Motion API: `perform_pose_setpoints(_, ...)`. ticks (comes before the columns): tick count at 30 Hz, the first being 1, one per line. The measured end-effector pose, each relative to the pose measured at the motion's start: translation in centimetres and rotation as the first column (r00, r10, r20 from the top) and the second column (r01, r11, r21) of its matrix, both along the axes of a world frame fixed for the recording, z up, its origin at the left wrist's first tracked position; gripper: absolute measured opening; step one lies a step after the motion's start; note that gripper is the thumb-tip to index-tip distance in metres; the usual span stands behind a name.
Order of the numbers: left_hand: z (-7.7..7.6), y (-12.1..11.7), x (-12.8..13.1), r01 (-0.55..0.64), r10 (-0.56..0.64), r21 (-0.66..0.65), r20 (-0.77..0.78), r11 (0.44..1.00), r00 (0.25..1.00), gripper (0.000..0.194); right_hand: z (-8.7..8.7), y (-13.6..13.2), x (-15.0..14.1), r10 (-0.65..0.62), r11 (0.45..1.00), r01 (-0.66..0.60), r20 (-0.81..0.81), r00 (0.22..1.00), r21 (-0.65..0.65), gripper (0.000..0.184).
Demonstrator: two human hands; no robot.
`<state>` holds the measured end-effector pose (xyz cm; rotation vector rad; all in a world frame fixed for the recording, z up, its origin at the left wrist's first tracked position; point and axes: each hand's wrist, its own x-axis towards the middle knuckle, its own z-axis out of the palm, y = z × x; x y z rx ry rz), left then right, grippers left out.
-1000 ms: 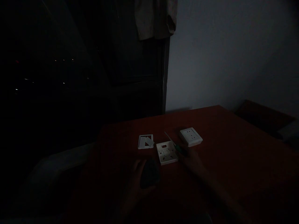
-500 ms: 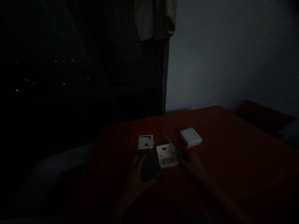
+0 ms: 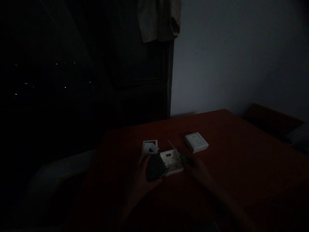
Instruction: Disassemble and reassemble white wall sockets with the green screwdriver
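My left hand (image 3: 141, 185) is wrapped round a dark, squarish block (image 3: 155, 167), which looks like the back of a switch or socket insert; the dim light hides its details. Just right of it lies a white square wall box (image 3: 174, 170), open side up, with slots in its floor. My right hand (image 3: 199, 169) grips a screwdriver (image 3: 184, 158) by its green handle. The thin shaft points up and left across the far right corner of the box. Beyond my left hand lies a white cover frame (image 3: 144, 148) with a loose white plate (image 3: 154, 148) on it.
A white socket (image 3: 196, 142) on its box sits farther right on the red-brown table (image 3: 236, 154). Behind the table are a pale wall (image 3: 229, 58) and a dark window with small lights. Cloth (image 3: 158, 22) hangs at the top. The room is very dark.
The dark block has tilted and shifted slightly up in my left hand, now overlapping the wall box's left edge. My right hand and the screwdriver have barely moved.
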<state>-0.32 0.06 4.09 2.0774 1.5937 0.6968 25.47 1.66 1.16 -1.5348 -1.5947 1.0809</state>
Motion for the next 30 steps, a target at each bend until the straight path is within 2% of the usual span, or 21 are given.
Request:
perform_pose_setpoints(5, 0.7, 0.7, 2.0, 0.074, -0.074, -0.04, 0.003, 0.996, 0.997, 0.081, -0.1, -0.2, -1.0, 0.052, 0.999, -0.053, -0.098, 0.994, -0.01, 0.032)
perform_pose_setpoints(12, -0.1, 1.9, 4.1, 0.128, -0.126, -0.063, 0.033, 0.99, 0.992, 0.079, 0.1, -0.9, -0.9, 0.03, 0.998, -0.04, -0.183, 0.983, -0.054, 0.034)
perform_pose_setpoints(18, -0.4, 2.3, 4.1, 0.158, -0.156, -0.071, 0.033, 0.985, 0.987, 0.082, 0.3, -1.0, -1.1, 0.022, 0.997, -0.035, -0.196, 0.98, -0.065, 0.031)
perform_pose_setpoints(23, -0.9, 2.5, 4.0, 0.174, -0.169, -0.128, 0.047, 0.976, 0.984, 0.089, 0.4, -1.0, -1.3, 0.029, 0.997, -0.043, -0.204, 0.979, -0.065, 0.03)
perform_pose_setpoints(30, -2.1, 2.2, 4.0, 0.139, -0.122, -0.125, 0.13, 0.982, 0.984, 0.072, -0.3, -0.7, -1.2, 0.042, 0.996, -0.056, -0.191, 0.981, -0.071, 0.029)
